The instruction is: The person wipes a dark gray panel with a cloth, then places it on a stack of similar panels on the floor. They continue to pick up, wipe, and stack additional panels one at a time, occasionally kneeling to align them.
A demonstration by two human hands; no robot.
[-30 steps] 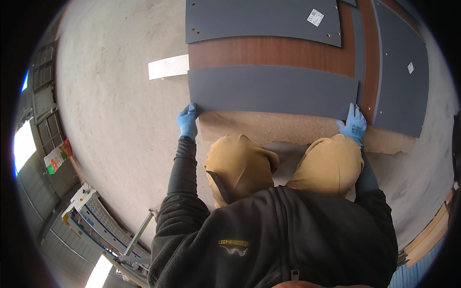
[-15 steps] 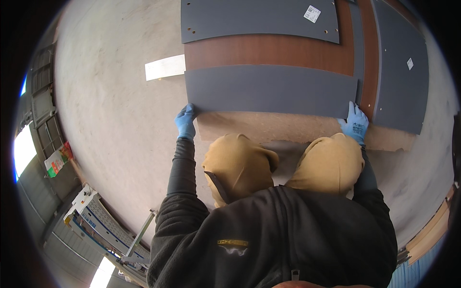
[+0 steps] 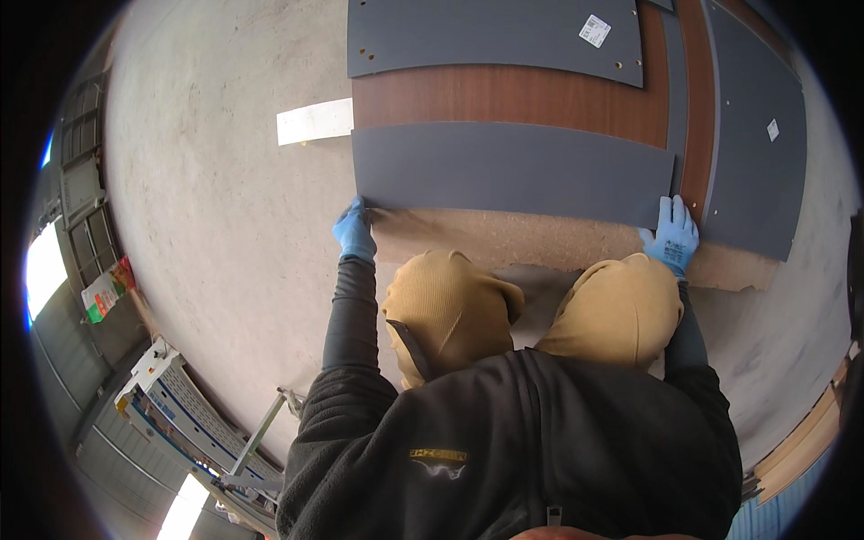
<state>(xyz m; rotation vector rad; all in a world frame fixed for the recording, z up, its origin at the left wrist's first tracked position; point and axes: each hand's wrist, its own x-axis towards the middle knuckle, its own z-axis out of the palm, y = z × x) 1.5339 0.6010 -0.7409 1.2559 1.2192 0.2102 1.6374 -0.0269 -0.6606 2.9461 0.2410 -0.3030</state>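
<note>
A long dark grey panel (image 3: 513,171) lies crosswise in front of me, over a reddish-brown wood-grain board (image 3: 504,97). At its near left corner my left hand (image 3: 355,232), in a blue glove, is closed with its fingertips on the edge. My right hand (image 3: 673,238), gloved alike, is at the near right corner, its fingers close together along the panel's short end. The thumb points inward by the near edge; what it touches underneath is hidden. A strip of raw brown fibreboard (image 3: 522,238) shows between the panel and my knees.
Beyond lies a larger grey panel (image 3: 486,36) with holes and a white label. Another grey panel (image 3: 756,135) stretches along the right. A white strip (image 3: 315,121) sits on the concrete floor (image 3: 216,180) at the left. Farther left stands a white-and-blue machine (image 3: 193,405).
The boards appear slightly farther right as the view shifts. My right hand's fingers have straightened along the panel's end. My left hand stays at its corner.
</note>
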